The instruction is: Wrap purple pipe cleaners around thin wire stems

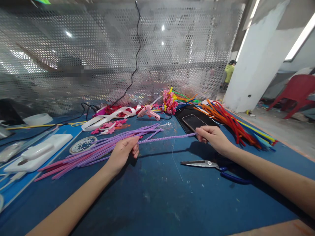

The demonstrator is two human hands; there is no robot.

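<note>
A twisted purple pipe cleaner [167,138] stretches level above the blue table [157,196], held at both ends. My left hand [123,151] is closed on its left end. My right hand [213,136] pinches its right end, just in front of a black phone [194,122]. A loose bundle of purple and pink pipe cleaners [98,149] lies under and left of my left hand.
Scissors [209,164] lie below my right hand. Orange, red and blue pipe cleaners [233,123] are heaped at right. A pink glue gun [149,112], ribbon [103,119] and small flowers [169,101] sit at the back before a perforated metal screen. White boxes [34,155] lie left.
</note>
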